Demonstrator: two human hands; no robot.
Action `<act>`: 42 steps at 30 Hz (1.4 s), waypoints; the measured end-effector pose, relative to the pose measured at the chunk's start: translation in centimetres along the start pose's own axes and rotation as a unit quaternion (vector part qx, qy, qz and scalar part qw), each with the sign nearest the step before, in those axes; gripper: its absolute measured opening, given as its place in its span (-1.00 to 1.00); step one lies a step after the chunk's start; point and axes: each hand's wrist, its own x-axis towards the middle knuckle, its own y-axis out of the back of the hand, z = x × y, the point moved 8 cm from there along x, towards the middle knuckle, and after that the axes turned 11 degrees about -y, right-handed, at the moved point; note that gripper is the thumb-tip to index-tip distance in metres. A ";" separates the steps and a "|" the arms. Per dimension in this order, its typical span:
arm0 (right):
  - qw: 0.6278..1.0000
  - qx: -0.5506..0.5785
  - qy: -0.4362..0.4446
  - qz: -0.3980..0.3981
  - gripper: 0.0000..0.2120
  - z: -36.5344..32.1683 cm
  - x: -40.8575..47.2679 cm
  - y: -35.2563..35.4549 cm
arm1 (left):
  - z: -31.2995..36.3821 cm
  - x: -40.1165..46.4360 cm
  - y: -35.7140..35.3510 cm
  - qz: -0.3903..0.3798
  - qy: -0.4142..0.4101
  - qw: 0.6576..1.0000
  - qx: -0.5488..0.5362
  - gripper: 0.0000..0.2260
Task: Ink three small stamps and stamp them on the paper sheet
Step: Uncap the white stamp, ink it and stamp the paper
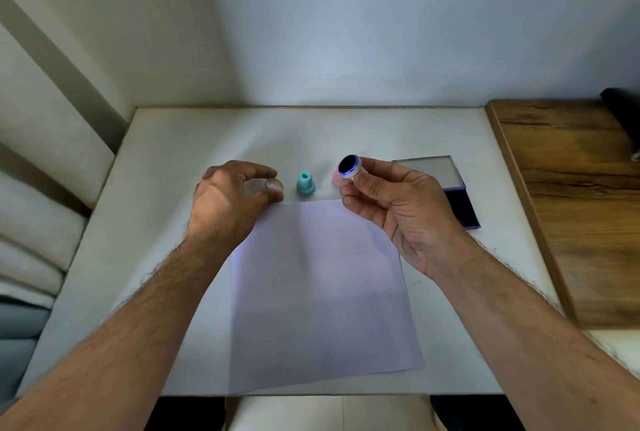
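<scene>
My right hand [391, 208] holds a small white stamp [350, 167] above the table, its dark blue inked face turned up toward me. A pink stamp [336, 178] stands just behind it, mostly hidden by the white one and my fingers. A teal stamp [305, 183] stands upright on the table between my hands. My left hand [232, 198] hovers at the paper's top left corner, thumb and fingers pinched on a small clear cap [275, 184]. The pale paper sheet [322, 292] lies flat in front of me, blank.
An open ink pad [460, 202] with a clear lid [427, 170] lies to the right of my right hand. The white table [173, 153] meets a wooden surface [581, 195] on its right. Walls close in behind and to the left.
</scene>
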 end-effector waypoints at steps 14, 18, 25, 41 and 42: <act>1.000 -0.021 0.006 0.003 -0.71 0.2 0.0 -0.1 | 0.0 0.2 -0.4 -0.010 -0.031 0.997 0.066 -0.66; 1.000 -0.028 0.009 0.001 -0.71 0.1 -0.1 -0.1 | 1.4 0.0 0.5 0.053 -0.073 0.995 0.036 -0.67; 0.998 -0.035 0.026 0.041 -0.84 -0.6 -0.4 0.9 | 6.6 -1.9 1.2 0.112 -0.211 0.971 0.025 -0.79; 0.765 -0.521 0.171 0.339 -0.77 -5.8 -4.6 7.8 | 8.9 -3.8 -1.7 0.048 -0.317 0.943 0.090 -0.77; 0.760 -0.531 0.167 0.334 -0.78 -5.6 -4.6 7.8 | 8.9 -3.8 -1.7 0.047 -0.315 0.943 0.092 -0.77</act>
